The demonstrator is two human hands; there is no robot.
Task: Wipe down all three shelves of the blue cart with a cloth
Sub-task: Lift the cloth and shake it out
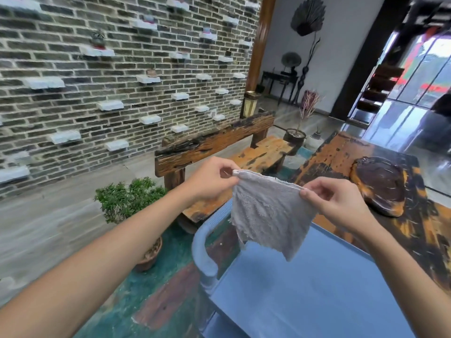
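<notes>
A pale grey cloth (267, 215) hangs spread out in the air above the blue cart. My left hand (210, 178) pinches its upper left corner. My right hand (334, 200) pinches its upper right corner. The cloth's lower edge dangles free, a little above the cart's top shelf (305, 289), which is flat and blue. The cart's rounded blue handle (201, 252) curves up at the left of the shelf. The lower shelves are hidden under the top one.
A dark wooden table (419, 230) with a carved tea tray (380, 185) stands right of the cart. A rough wooden bench (214, 145) is behind it. A potted shrub (127, 201) sits on the floor at the left, before a brick wall (97, 81).
</notes>
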